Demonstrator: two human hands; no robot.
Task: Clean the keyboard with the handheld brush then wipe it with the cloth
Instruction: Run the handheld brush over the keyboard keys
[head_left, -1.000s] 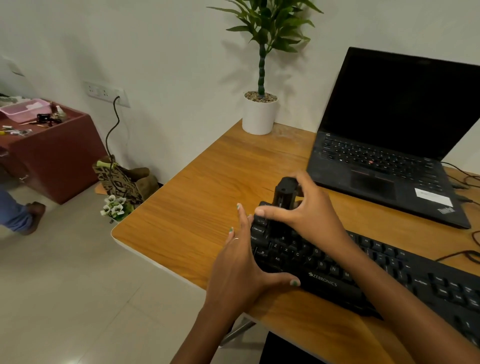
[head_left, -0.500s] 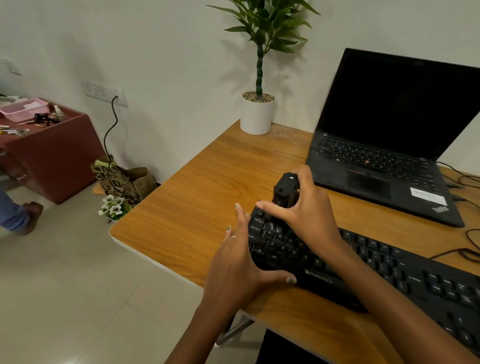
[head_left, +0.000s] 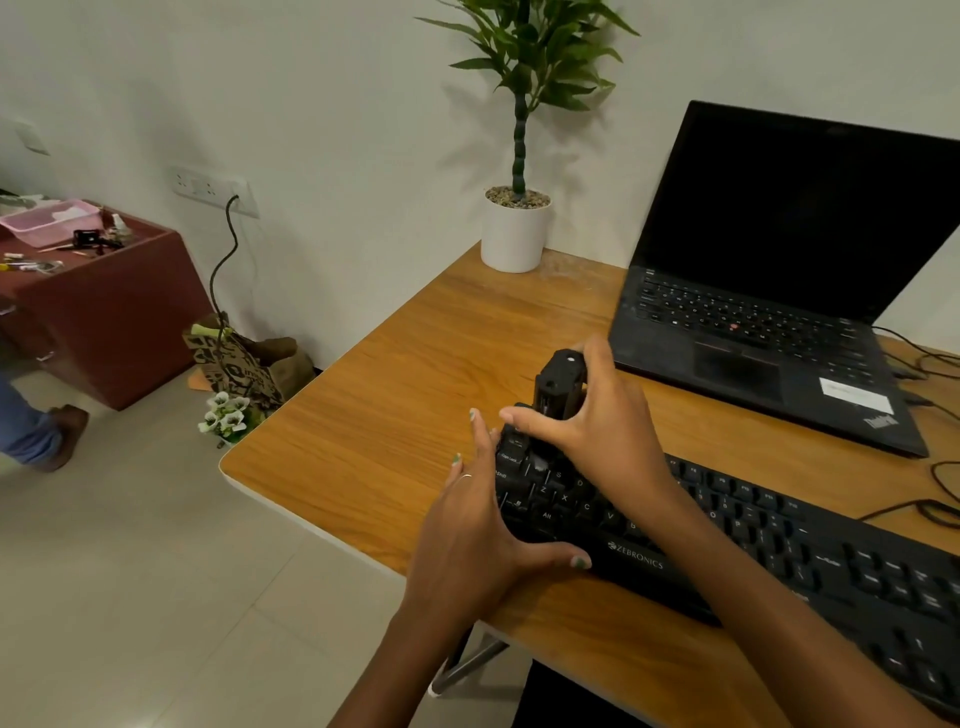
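Observation:
A black Zebronics keyboard (head_left: 769, 545) lies diagonally across the wooden desk (head_left: 395, 405). My right hand (head_left: 597, 421) grips a black handheld brush (head_left: 558, 382) that stands on the keyboard's far left corner, thumb stretched out to the left. My left hand (head_left: 478, 540) rests against the keyboard's left end, fingers straight along its edge and thumb laid along the front edge. The brush's bristles are hidden behind my hand. No cloth is in view.
An open black laptop (head_left: 769, 312) stands behind the keyboard, cables (head_left: 930, 499) trailing at the right. A potted plant (head_left: 517, 228) sits at the desk's far corner. On the floor at left are a paper bag (head_left: 234, 358), a maroon cabinet (head_left: 98, 312) and a person's foot (head_left: 62, 431).
My right hand with the brush has shifted slightly toward the keyboard's far left corner. My left hand has stayed against the keyboard's left end.

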